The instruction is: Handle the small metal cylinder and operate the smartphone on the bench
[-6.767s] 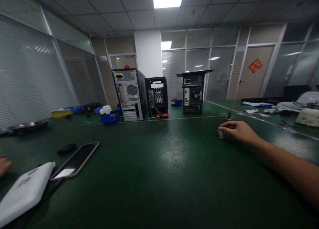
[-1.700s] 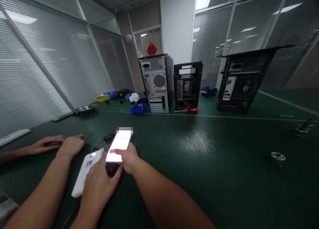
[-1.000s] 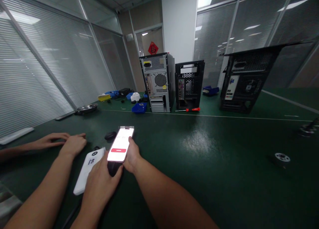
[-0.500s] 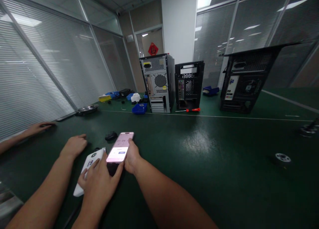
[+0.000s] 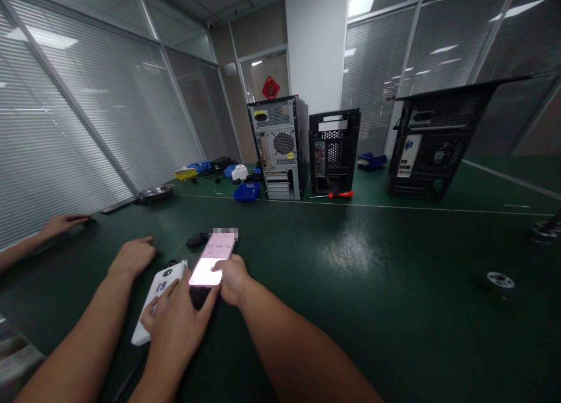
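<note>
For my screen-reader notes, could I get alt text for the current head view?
Left hand holds a lit phone; right hand has its thumb over it. Two co-worker hands are further left; three computer cases stand behind.

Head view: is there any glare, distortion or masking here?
In the head view, ceiling-light glare whitens a patch of the table; the phone screen is overexposed low down, its top edge pixelated; wide-angle stretch seems to slant the rightmost case.

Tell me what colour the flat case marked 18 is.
The flat case is white with dark numerals; the head camera's view shows it best.
</note>
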Demonstrator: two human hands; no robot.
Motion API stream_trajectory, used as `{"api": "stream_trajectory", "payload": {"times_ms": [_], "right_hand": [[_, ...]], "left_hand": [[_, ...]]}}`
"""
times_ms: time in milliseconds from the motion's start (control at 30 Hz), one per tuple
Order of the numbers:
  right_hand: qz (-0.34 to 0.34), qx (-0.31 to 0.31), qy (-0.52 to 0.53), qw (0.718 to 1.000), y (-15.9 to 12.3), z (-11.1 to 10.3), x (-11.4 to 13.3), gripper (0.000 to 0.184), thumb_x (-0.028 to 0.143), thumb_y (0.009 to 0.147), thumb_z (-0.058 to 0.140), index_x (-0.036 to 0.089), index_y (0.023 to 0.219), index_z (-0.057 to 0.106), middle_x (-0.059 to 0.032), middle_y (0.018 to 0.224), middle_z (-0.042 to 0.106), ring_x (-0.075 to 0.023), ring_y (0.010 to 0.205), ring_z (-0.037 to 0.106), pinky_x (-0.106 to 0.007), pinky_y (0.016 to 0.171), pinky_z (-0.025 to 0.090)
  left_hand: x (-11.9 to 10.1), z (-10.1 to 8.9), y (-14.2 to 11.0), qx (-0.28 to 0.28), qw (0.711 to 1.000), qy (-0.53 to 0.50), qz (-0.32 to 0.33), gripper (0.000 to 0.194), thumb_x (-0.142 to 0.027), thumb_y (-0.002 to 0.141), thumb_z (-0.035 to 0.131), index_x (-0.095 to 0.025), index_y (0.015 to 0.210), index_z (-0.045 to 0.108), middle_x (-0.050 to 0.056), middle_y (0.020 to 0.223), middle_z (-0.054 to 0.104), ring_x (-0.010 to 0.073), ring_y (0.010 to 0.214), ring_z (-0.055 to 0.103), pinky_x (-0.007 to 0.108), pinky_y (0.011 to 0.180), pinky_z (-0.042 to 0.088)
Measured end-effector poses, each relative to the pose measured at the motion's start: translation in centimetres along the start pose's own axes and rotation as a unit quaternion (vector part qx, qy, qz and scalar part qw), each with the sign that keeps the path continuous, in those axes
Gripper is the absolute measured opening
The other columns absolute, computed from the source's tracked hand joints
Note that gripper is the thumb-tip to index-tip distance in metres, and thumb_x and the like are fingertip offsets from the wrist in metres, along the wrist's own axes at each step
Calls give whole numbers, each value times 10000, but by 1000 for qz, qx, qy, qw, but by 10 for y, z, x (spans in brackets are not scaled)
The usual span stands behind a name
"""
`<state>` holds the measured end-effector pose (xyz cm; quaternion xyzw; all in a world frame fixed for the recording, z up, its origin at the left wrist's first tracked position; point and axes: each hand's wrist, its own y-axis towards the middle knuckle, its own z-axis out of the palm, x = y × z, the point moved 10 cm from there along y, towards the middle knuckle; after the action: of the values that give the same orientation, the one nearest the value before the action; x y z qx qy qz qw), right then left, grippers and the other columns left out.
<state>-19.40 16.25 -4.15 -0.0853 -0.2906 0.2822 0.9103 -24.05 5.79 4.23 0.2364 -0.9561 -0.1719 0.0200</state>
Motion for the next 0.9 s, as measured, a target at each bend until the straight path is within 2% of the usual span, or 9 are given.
{"api": "stream_trajectory", "payload": {"times_ms": [100,233,467,633,733,900], "right_hand": [[9,7,7,1000,-1,2,0,405,-77,594,487,120,927,607,-24,710,684,-194,649,686,-355,695,584],[45,35,31,998,-5,9,-2,252,87,746,473,99,953,617,-62,704,673,-227,701,697,-389,673,594],[84,51,51,994,-10,14,-3,311,240,866,375,77,948,626,-101,711,687,-232,708,694,-396,666,591],[76,51,53,994,-7,12,0,331,309,903,398,95,995,632,-94,766,714,-224,738,696,-379,695,581],[67,49,47,995,-5,10,5,328,327,902,430,100,1020,634,-89,808,727,-210,737,694,-355,708,571],[63,61,37,995,-7,9,15,358,373,906,440,95,1013,639,-89,805,724,-206,694,685,-354,713,560]], "left_hand": [[0,0,0,1,1000,-4,0,732,-569,911,327,-79,1448,407,201,1425,519,361,1332,441,505,1051,290],[1,0,0,4,1000,-10,-2,738,-577,904,331,-92,1457,392,189,1435,513,354,1353,420,519,1062,275],[1,-1,-1,-2,1000,-10,-6,724,-586,899,356,-129,1459,396,178,1422,527,361,1335,442,512,1049,295],[0,-1,0,1,1000,-14,0,725,-596,890,353,-143,1453,406,160,1439,516,354,1339,439,517,1046,298],[0,0,1,16,1000,-15,-4,749,-622,862,390,-149,1442,425,147,1463,495,349,1352,425,518,1048,295],[-2,0,2,7,1000,-17,-1,713,-599,857,444,-177,1432,447,148,1433,527,328,1335,450,496,1062,276]]}}
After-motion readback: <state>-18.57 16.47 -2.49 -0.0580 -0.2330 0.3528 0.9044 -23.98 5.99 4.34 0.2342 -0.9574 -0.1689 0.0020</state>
